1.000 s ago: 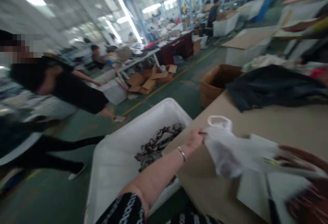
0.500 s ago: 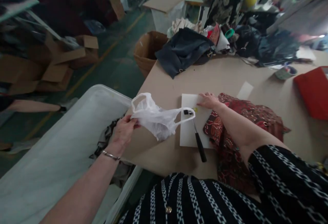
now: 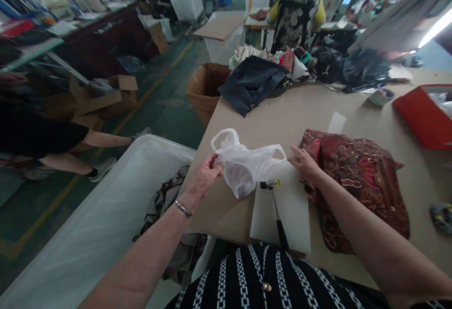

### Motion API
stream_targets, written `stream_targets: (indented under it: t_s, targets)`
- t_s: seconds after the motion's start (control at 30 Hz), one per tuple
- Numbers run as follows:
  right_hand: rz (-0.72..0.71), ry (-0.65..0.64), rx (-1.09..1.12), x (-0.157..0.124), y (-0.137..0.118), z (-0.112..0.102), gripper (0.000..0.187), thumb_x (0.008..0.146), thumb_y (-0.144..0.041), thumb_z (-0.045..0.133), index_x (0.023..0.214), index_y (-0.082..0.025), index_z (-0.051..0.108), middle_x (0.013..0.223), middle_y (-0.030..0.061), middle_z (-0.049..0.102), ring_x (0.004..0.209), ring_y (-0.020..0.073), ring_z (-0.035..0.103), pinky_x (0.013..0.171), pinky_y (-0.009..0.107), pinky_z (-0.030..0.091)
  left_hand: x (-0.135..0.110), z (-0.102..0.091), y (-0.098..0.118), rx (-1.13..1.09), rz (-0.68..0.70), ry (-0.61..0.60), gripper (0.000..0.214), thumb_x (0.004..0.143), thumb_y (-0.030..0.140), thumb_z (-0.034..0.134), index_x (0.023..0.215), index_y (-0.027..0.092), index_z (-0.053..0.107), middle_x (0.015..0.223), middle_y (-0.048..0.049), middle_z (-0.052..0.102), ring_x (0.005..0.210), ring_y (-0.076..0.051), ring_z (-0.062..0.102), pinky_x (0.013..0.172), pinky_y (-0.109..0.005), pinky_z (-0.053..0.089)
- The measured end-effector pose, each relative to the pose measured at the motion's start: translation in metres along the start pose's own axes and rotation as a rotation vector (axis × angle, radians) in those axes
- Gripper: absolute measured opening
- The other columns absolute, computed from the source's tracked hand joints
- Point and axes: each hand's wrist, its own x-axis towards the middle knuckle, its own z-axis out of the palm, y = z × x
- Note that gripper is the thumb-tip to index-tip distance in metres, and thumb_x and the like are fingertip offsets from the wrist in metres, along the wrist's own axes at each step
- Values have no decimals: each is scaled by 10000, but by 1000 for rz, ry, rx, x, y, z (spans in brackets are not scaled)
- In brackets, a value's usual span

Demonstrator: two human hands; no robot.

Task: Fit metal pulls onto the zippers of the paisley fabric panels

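Note:
A thin white plastic bag (image 3: 245, 165) is stretched between both hands above the beige table (image 3: 282, 116). My left hand (image 3: 204, 177) pinches its left side near one handle loop. My right hand (image 3: 302, 163) grips the other handle at the right. Under the bag lies a white board (image 3: 286, 215) with a small black-handled hammer (image 3: 275, 207) on it. A red patterned bag (image 3: 356, 177) lies just right of my right hand.
A large white bin (image 3: 106, 224) with dark patterned fabric stands left of the table. A dark garment (image 3: 252, 83), an open cardboard box (image 3: 205, 87) and a red tray (image 3: 420, 113) sit farther off. One person sits at the far end, another person's legs are at left.
My right hand left the white board and took hold of the bag's right handle. The bag is now spread between both hands. The view tilted up slightly.

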Motion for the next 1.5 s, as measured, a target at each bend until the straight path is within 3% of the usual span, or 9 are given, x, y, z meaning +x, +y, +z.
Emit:
stream_targets:
  t_s: [0.1,0.27,0.4,0.63,0.8,0.97,1.27,1.37,1.5]
  targets:
    - [-251,187,117,9,-50,-33,510,881,-380,385,1350,-179,379,1300,131,467,1184,223,443,968,362,366,0,-4,6,20,1,-64,448,679,428,657,1038,175,569,951,-39,638,768,-122,574,600,-199,446]
    - [-524,-79,-259,4,-127,-50,414,795,-414,566,1147,-196,559,1058,111,641,1001,253,567,873,371,384,8,-8,5,58,-73,6,475,666,589,603,850,151,613,762,-33,634,628,-118,552,512,-207,415]
    - [-475,-156,-365,-44,-148,-46,192,880,-273,445,997,-201,578,788,59,664,674,158,598,591,254,347,13,-8,6,29,-145,77,361,592,455,690,732,129,626,669,-30,620,551,-110,523,487,-217,394]
    - [-947,-272,-218,-121,-182,3,65,810,-150,497,841,-166,552,753,38,613,692,139,528,688,291,369,12,-9,28,-241,-211,170,213,637,339,630,710,172,520,655,23,549,540,-90,482,524,-227,416]
    - [-890,-173,-33,-112,-190,20,120,818,-174,474,887,-144,567,967,99,604,937,192,507,842,345,400,-25,-34,18,258,76,242,302,697,452,620,807,173,591,721,-2,596,625,-118,508,574,-228,401]
    - [-888,-191,20,-115,-188,30,153,820,-176,450,932,-148,550,969,98,612,873,178,536,782,325,437,-62,-27,-5,393,-100,-150,395,614,392,698,915,149,618,797,-47,654,714,-178,582,623,-262,429]
    - [-1061,-235,-95,-116,-195,44,159,800,-100,434,898,-157,545,840,56,615,724,138,529,694,277,416,-42,-8,-19,449,-199,-275,215,558,214,670,763,151,657,663,-27,649,616,-170,571,565,-257,417]
    - [-1049,-335,-93,-117,-195,47,215,792,-89,425,959,-164,537,819,48,614,640,128,525,592,255,396,-41,-6,-20,338,-210,-219,85,574,176,661,645,149,625,580,-7,604,578,-153,552,554,-252,420]
    - [-760,-425,72,-118,-179,72,180,847,-157,397,967,-162,531,800,43,621,608,120,536,528,225,359,-28,-5,-3,-327,-294,-2,69,650,146,627,702,162,584,623,7,609,576,-126,568,582,-262,479]
